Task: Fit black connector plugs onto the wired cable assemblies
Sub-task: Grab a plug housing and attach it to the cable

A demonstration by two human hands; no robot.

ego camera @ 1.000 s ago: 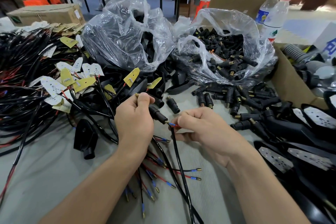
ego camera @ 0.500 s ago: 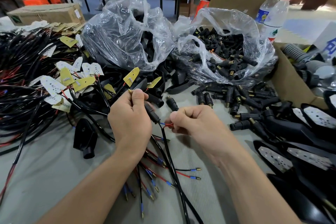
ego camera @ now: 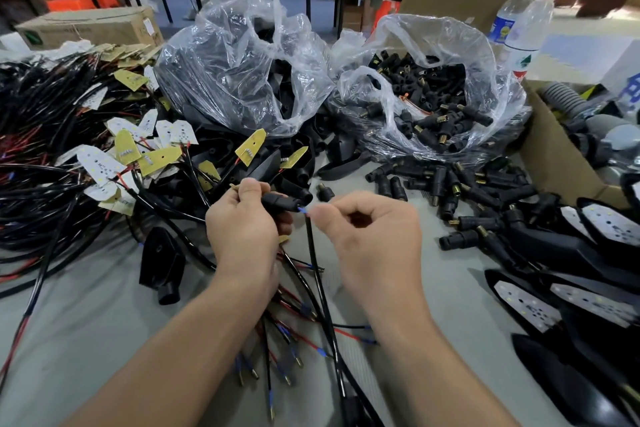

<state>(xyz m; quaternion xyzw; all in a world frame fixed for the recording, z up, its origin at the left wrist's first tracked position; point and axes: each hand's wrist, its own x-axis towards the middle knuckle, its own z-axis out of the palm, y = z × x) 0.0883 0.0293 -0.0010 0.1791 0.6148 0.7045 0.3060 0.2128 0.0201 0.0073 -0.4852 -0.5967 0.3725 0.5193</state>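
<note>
My left hand (ego camera: 244,232) grips a black connector plug (ego camera: 280,202) above the table's middle, its open end pointing right. My right hand (ego camera: 374,236) pinches the blue-sleeved wire ends (ego camera: 303,211) of a black cable (ego camera: 317,274), right at the plug's mouth. The cable hangs down between my forearms. More cable ends with red and blue wires (ego camera: 294,329) lie under my wrists. Loose black plugs (ego camera: 460,191) are scattered to the right.
A clear bag of black plugs (ego camera: 433,104) and a second bag of black parts (ego camera: 242,69) stand behind my hands. A heap of cables with LED boards (ego camera: 86,149) fills the left. A cardboard box (ego camera: 554,156), bottles (ego camera: 526,28) and black housings (ego camera: 571,305) are at the right.
The plug in my left hand has turned from tilted to nearly level. My right hand has brought the wire ends up to its mouth. Both hands sit slightly higher.
</note>
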